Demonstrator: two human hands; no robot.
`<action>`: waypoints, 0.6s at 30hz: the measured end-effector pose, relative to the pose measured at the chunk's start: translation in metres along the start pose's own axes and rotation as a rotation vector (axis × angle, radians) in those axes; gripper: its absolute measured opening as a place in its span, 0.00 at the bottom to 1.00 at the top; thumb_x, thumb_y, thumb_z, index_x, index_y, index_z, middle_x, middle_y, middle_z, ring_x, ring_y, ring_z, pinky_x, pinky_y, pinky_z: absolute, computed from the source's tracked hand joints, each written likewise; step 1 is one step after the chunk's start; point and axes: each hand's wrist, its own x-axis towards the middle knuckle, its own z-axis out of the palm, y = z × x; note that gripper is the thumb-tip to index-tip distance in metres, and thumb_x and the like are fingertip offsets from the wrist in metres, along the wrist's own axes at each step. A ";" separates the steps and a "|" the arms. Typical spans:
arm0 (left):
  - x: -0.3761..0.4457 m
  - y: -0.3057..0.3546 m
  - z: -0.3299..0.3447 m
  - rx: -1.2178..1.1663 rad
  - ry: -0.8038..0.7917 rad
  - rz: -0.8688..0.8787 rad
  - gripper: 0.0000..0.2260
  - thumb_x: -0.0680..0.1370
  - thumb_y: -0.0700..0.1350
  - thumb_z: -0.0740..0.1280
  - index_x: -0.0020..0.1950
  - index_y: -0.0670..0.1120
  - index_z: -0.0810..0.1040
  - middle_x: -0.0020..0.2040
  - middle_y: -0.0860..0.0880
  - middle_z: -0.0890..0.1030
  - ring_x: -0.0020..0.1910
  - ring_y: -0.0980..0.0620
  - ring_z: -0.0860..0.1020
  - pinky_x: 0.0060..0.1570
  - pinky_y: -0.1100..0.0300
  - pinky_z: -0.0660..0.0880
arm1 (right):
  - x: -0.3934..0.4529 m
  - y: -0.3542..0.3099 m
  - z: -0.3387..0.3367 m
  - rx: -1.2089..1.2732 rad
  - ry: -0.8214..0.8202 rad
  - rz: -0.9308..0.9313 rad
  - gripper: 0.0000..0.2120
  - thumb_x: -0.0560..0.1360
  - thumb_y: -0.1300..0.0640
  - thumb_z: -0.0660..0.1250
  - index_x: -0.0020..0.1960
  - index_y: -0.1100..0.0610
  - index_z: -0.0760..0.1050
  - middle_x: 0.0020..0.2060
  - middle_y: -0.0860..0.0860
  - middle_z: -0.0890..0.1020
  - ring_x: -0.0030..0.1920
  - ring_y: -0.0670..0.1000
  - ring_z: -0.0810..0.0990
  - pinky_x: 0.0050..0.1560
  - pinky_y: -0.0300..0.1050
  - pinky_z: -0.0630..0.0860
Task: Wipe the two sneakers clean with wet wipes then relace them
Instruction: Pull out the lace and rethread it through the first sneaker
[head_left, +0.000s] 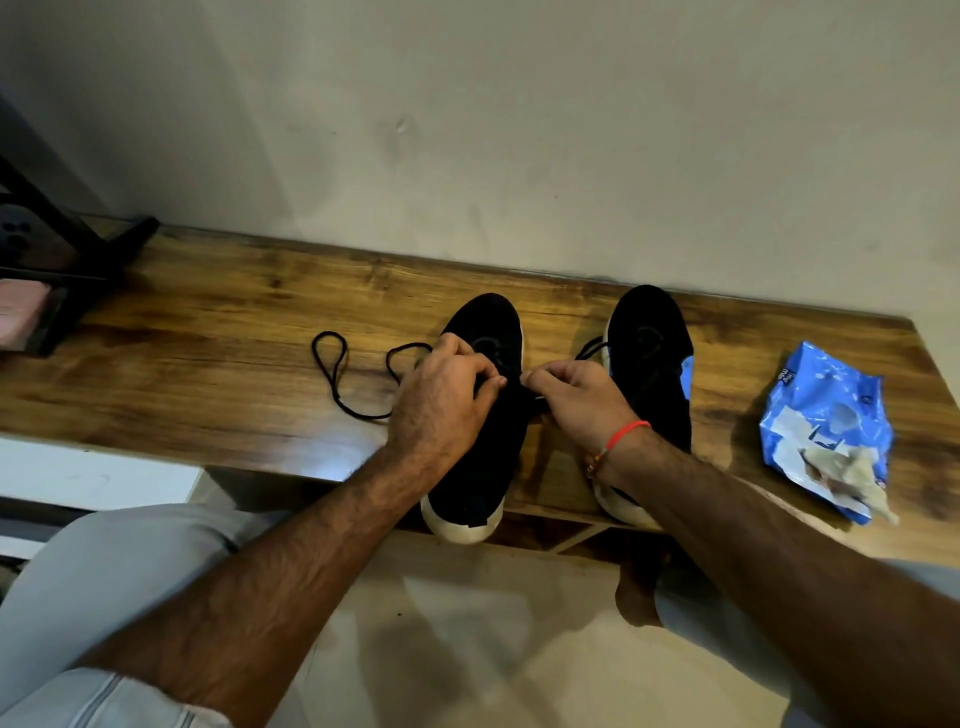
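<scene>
- Head view: two black sneakers with white soles sit side by side on a brown wooden bench (208, 322) by the wall.
- The left sneaker (483, 447) is in the middle of the bench. Its toe points away from the person, toward the wall, and its heel hangs a bit over the near edge. So its long way runs from the person to the wall.
- The right sneaker (652, 364) lies just beside it and points the same way. It looks like it has a lace in it, but it is too dark to be sure.
- The left hand (441, 395) is curled on top of the left sneaker. Its fingers pinch the black lace (337, 374) near the lace holes.
- The right hand (574, 395) is curled too, and its fingertips pinch the lace close to the left hand.
- The rest of the lace lies in loose loops on the bench, to the left of the shoe.
- I think the wiping is done, because a used wipe (852, 475) lies on the blue wipes pack (826, 405) far to the right. The step now looks like lacing the left sneaker.
- Next, the lace tip needs to go through a small hole, so the fingers must hold it close to its end and keep the shoe from sliding.
</scene>
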 end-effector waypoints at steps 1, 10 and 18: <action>0.001 -0.001 0.002 -0.026 -0.007 -0.004 0.10 0.81 0.53 0.68 0.56 0.50 0.83 0.53 0.54 0.72 0.52 0.56 0.72 0.48 0.58 0.75 | 0.000 0.001 0.000 0.001 -0.003 -0.005 0.10 0.79 0.58 0.67 0.46 0.63 0.83 0.40 0.56 0.85 0.41 0.50 0.84 0.40 0.40 0.78; 0.006 -0.008 0.017 -0.277 0.011 -0.158 0.04 0.78 0.48 0.73 0.50 0.48 0.85 0.51 0.54 0.76 0.53 0.56 0.75 0.51 0.59 0.74 | -0.003 0.003 -0.004 0.139 -0.112 0.009 0.12 0.80 0.57 0.67 0.54 0.65 0.82 0.47 0.58 0.85 0.49 0.53 0.84 0.53 0.46 0.82; 0.008 -0.009 0.023 -0.393 -0.021 -0.220 0.03 0.77 0.45 0.74 0.50 0.48 0.86 0.46 0.62 0.73 0.56 0.52 0.77 0.59 0.48 0.76 | 0.004 0.000 -0.003 0.140 -0.070 0.040 0.03 0.78 0.63 0.68 0.45 0.59 0.78 0.39 0.53 0.82 0.40 0.48 0.81 0.34 0.38 0.79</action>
